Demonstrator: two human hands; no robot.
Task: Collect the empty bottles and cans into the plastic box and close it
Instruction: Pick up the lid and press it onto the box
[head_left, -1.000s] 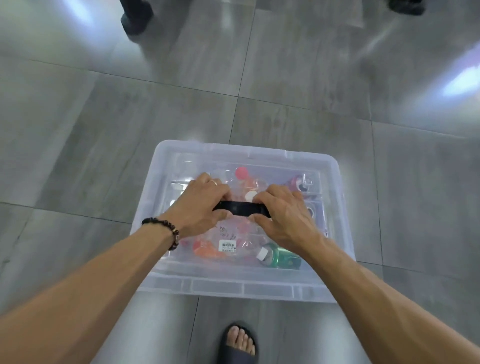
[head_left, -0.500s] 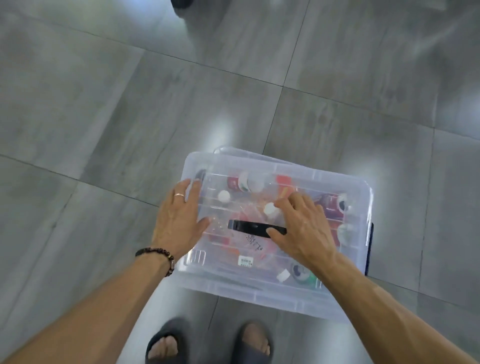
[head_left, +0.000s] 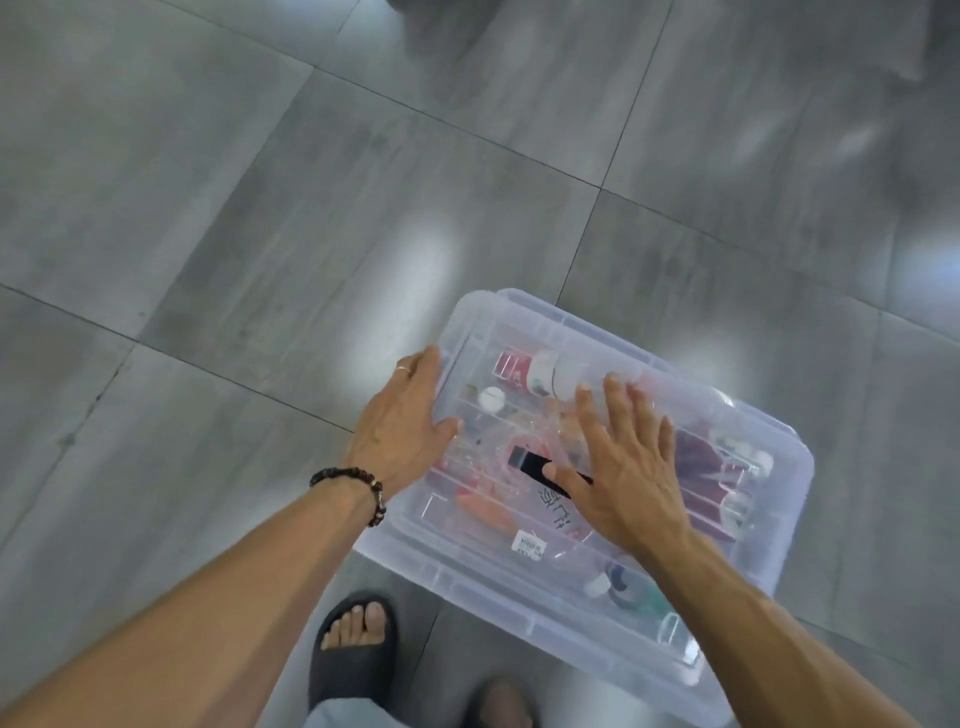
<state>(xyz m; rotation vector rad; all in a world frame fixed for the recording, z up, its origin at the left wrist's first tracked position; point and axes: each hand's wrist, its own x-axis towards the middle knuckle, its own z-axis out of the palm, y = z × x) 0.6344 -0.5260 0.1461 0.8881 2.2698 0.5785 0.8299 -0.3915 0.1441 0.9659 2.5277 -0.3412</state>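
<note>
A clear plastic box (head_left: 779, 551) sits on the grey tiled floor with its transparent lid (head_left: 524, 322) on top. Through the lid I see several bottles and cans (head_left: 524, 371), with red, white and green parts. A black handle (head_left: 530, 462) lies in the lid's middle. My left hand (head_left: 405, 426) rests flat on the lid's left edge, fingers spread. My right hand (head_left: 623, 467) lies flat on the lid's centre, its thumb over the black handle. Neither hand grips anything.
My foot in a black sandal (head_left: 353, 639) stands just in front of the box's near-left corner; the other foot (head_left: 498, 701) is at the bottom edge. Grey floor tiles (head_left: 260, 208) surround the box. Dark blurred shapes sit at the top edge.
Both hands let go of the black handle and now lie flat on the lid, the left at its edge. The view swung, so the box sits lower right and turned.
</note>
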